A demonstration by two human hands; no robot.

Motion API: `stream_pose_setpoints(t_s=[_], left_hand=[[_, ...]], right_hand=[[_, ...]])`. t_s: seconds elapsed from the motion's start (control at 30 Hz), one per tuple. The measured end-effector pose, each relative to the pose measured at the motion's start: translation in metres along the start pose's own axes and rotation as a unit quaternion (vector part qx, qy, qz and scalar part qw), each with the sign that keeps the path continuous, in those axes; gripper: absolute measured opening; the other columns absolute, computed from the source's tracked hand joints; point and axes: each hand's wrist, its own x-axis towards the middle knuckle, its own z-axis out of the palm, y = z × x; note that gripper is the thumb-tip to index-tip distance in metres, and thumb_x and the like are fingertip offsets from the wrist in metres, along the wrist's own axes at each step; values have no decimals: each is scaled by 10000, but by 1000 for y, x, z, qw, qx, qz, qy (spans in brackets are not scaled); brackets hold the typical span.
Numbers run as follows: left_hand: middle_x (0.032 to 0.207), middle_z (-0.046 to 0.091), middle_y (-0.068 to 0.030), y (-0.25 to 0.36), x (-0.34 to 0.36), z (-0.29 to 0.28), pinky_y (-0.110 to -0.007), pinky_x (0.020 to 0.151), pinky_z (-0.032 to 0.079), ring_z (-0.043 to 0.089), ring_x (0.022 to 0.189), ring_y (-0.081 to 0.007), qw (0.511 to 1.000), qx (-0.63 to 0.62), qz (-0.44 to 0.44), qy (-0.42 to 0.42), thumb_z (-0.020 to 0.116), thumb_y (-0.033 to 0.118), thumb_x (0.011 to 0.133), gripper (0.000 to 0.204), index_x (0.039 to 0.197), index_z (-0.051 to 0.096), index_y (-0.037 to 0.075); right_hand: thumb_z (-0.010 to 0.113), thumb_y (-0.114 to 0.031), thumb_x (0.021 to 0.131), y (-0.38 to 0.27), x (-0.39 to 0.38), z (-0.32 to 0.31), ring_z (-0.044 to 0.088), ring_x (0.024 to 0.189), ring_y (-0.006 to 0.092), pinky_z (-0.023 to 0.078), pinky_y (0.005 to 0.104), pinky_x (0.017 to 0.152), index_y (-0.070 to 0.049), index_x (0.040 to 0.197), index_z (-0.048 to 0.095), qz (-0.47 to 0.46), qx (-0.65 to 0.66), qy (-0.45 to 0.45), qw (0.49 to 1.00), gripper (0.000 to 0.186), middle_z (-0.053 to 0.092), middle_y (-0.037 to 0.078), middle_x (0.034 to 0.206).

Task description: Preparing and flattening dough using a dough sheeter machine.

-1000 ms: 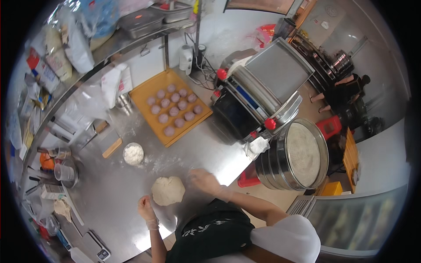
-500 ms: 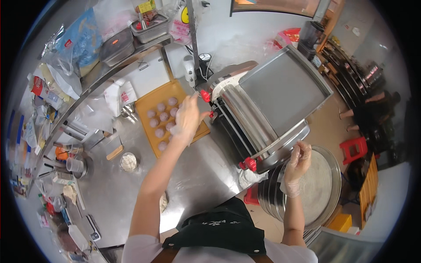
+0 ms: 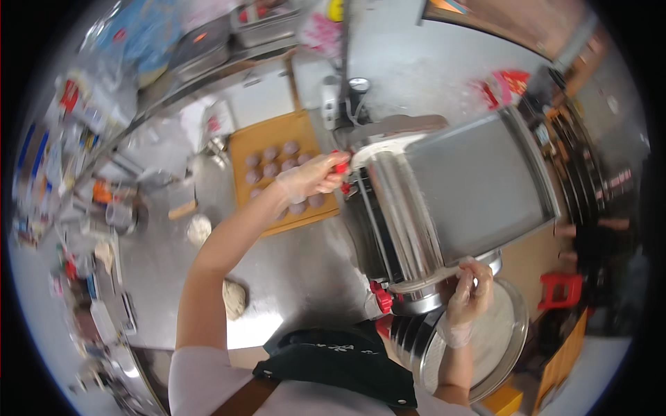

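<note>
My left hand, in a thin clear glove, is closed round a red knob at the far end of a metal dough roller machine. Also gloved, my right hand is curled with thumb and fingers together, against or just beside the machine's near right rim; whatever it may hold is hidden. A second red knob sits at the machine's near end. Left of my left hand, several round purple balls lie on a yellow-brown tray, partly covered by my wrist.
A pale dough lump and a white-filled bowl are on the steel table. A flat grey metal tray tops the machine. Below my right hand stands a round sieve. A red stool and another person are farther right.
My left hand has moved from above the purple balls onto the far red knob and closed round it. My right hand stays curled by the machine. The whole view has shifted.
</note>
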Motion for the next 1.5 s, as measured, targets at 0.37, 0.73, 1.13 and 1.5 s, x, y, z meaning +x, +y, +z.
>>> stream_pose_setpoints(t_s=[0.37,0.73,1.13,1.5], left_hand=[[752,609,-150,-9,9,37,-397,571,530,657,681,-315,612,688,223,322,689,426,787,490,978,521,7],[563,467,-12,-3,14,18,-286,435,418,498,493,-135,959,194,51,201,514,605,880,582,858,556,26],[495,422,-27,-7,25,9,-326,406,449,482,390,-211,665,655,263,243,592,413,871,354,882,519,67],[759,585,-130,-9,6,44,-399,529,533,642,647,-307,595,651,317,349,712,449,778,503,970,511,30]], right_hand=[[531,14,927,0,-7,7,535,691,115,446,230,615,10,1034,615,36,5,27,999,136,615,83,876],[509,61,901,0,-9,5,568,731,160,458,243,593,32,1001,602,39,-16,51,998,140,609,112,850],[516,110,857,-4,-8,7,586,736,182,483,276,649,30,999,614,39,-36,41,998,190,621,116,847],[542,46,905,0,-7,7,565,686,125,455,231,580,9,1010,630,10,-49,39,998,142,626,82,824]])
